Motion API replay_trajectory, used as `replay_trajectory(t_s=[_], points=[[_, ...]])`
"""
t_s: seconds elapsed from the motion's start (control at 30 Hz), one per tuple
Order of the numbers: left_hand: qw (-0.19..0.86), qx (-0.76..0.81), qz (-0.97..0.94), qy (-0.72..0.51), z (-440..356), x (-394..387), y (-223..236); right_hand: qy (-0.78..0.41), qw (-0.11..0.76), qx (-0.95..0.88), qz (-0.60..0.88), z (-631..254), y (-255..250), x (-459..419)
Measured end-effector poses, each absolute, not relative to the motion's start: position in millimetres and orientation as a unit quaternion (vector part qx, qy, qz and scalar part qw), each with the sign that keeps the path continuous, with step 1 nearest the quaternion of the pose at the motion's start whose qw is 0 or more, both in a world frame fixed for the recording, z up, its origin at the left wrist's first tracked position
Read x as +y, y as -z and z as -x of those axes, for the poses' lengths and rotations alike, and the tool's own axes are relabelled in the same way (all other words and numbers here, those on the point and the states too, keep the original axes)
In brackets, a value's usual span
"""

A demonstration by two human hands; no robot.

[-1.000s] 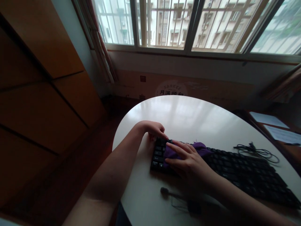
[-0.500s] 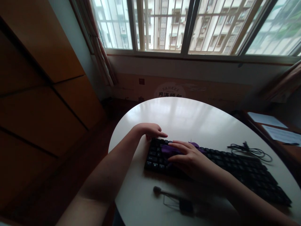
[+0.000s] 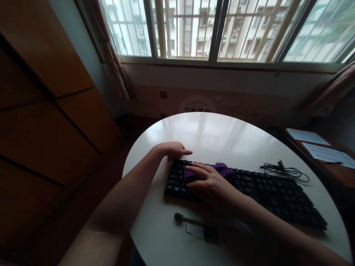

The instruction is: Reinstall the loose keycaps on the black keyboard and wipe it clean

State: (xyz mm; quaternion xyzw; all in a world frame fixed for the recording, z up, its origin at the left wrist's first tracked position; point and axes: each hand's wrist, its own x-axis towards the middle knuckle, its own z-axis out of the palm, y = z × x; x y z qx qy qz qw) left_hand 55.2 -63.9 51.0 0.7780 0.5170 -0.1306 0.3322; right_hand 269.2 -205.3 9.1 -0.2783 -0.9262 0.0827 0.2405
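A black keyboard (image 3: pixel 277 196) lies at a slant across the white round table. My left hand (image 3: pixel 175 149) is at its far left corner, thumb stretched to the right and the other fingers bent down at the corner, largely hidden. A crumpled purple cloth (image 3: pixel 224 170) rests on the keys at the left part of the keyboard. My right hand (image 3: pixel 209 181) lies over this cloth, pressing it on the keys with slightly spread fingers. Nearer to me, a small dark-bristled brush (image 3: pixel 179 217) lies beside a black object with a wire loop (image 3: pixel 210 233), partly in shadow.
The keyboard's coiled black cable (image 3: pixel 288 170) lies behind it on the table (image 3: pixel 149 229). At the right, papers (image 3: pixel 328 153) and a pen rest on a brown surface. Wooden cabinets (image 3: pixel 30 140) stand at the left, and a barred window is ahead.
My right hand has slid a little to the left over the keys, and more of the cloth shows behind it. My left hand stays at the corner. The view has shifted slightly.
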Motion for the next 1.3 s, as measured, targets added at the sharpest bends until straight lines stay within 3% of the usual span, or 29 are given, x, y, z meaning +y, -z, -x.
replay_trajectory(t_s=[0.87, 1.3], points=[[0.334, 0.497, -0.789, 0.137, -52, -60, -47, -0.1, 0.146, -0.944, 0.279, -291, -28, -203], [0.333, 0.499, -0.788, 0.138, -51, -60, -47, -0.084, 0.174, -0.938, 0.288, -304, -34, -198]])
